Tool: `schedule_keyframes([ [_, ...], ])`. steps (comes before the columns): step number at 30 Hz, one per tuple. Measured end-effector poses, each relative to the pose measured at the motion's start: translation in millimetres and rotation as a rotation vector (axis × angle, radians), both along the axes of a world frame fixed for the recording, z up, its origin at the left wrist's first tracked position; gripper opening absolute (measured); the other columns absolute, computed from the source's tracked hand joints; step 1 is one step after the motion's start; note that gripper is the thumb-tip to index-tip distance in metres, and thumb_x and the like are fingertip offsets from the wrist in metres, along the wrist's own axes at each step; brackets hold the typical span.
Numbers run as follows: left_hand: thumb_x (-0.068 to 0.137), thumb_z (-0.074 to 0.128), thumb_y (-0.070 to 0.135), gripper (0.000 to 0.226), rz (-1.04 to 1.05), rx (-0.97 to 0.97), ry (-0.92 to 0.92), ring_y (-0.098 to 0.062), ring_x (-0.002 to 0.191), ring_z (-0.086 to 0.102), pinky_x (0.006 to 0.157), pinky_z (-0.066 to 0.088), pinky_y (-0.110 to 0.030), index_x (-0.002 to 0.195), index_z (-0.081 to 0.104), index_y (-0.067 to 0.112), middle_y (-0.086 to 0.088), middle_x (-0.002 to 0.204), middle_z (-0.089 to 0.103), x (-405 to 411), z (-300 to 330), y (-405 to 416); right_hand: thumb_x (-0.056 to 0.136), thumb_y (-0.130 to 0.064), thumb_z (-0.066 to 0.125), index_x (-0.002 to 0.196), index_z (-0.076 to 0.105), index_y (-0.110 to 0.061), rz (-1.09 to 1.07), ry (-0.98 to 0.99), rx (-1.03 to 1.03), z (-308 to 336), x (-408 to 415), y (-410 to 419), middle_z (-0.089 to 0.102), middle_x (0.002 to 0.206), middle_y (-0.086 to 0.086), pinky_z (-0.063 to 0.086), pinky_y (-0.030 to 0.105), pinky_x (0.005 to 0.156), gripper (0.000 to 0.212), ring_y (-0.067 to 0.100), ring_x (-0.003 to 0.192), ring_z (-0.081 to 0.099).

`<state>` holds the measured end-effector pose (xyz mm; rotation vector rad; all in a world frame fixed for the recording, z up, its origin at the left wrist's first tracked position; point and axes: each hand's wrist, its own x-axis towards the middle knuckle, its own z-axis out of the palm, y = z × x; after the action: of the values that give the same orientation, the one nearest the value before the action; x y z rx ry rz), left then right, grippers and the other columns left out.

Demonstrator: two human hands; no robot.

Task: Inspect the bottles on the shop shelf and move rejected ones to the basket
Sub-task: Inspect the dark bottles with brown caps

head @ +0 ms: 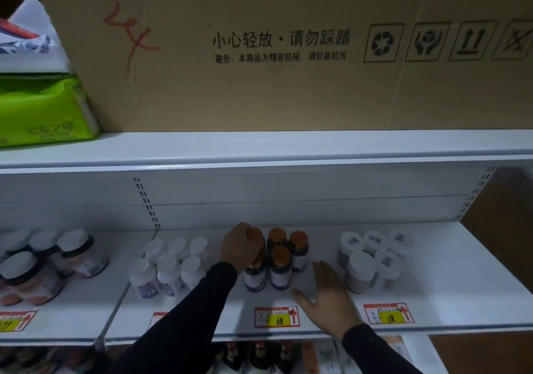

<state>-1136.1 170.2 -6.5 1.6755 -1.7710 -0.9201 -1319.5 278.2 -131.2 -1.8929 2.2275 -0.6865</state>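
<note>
Several dark bottles with orange caps point(281, 267) stand in a cluster at the middle of the white shelf point(450, 296). My left hand point(240, 246) reaches in from the lower left and curls its fingers over the cap of the back-left orange-capped bottle point(257, 236). My right hand point(327, 296) lies flat on the shelf just right of the cluster, fingers spread, holding nothing. No basket is in view.
White-capped bottles point(170, 267) stand left of the cluster, wrapped white bottles point(372, 261) to the right, and larger jars point(49, 264) at far left. Price tags point(277, 317) line the shelf edge. A big cardboard box point(288, 50) sits on the shelf above. More bottles point(259, 356) show below.
</note>
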Motion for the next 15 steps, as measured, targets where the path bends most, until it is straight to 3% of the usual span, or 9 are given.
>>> schedule_keyframes([
  [4,0.09,0.054,0.016,0.019,-0.011,0.013,-0.035,-0.024,0.079,0.058,0.063,0.043,-0.028,0.096,0.059,-0.001,-0.013,0.088,0.065,-2,-4,-2,0.085,-0.077,0.038,0.128,0.059,-0.001,-0.017,0.056,0.031,-14,-1,-2,0.061,0.128,0.02,0.049,0.047,0.099,0.09,0.036,0.122,0.056],
  [8,0.092,0.052,0.018,0.019,-0.048,0.0,-0.077,-0.026,0.084,0.059,0.071,0.046,-0.032,0.101,0.059,0.003,-0.013,0.094,0.065,-2,-5,-3,0.088,-0.077,0.02,0.115,0.069,-0.001,-0.048,0.108,0.118,-10,3,1,0.067,0.119,0.023,0.056,0.053,0.086,0.094,0.04,0.107,0.067],
  [10,0.093,0.052,0.018,0.025,-0.082,0.005,-0.081,-0.024,0.088,0.06,0.073,0.047,-0.03,0.114,0.058,0.006,-0.01,0.1,0.066,-2,-3,-4,0.089,-0.077,0.017,0.112,0.071,-0.003,-0.042,0.111,0.158,-6,5,2,0.068,0.117,0.023,0.056,0.053,0.083,0.094,0.04,0.105,0.068],
  [12,0.093,0.052,0.018,0.04,-0.122,-0.015,-0.093,-0.021,0.1,0.059,0.079,0.041,-0.023,0.133,0.052,0.011,-0.008,0.115,0.063,-2,1,-6,0.089,-0.076,0.015,0.111,0.072,-0.005,-0.033,0.13,0.201,-5,4,2,0.069,0.117,0.02,0.055,0.05,0.083,0.094,0.038,0.104,0.069],
  [15,0.095,0.056,0.023,0.05,-0.228,-0.09,-0.109,-0.019,0.122,0.052,0.092,0.034,-0.019,0.142,0.045,0.013,-0.007,0.14,0.05,-5,8,-9,0.089,-0.076,0.013,0.111,0.073,-0.007,-0.014,0.138,0.247,-2,4,4,0.069,0.117,0.018,0.054,0.049,0.085,0.093,0.035,0.105,0.069],
])
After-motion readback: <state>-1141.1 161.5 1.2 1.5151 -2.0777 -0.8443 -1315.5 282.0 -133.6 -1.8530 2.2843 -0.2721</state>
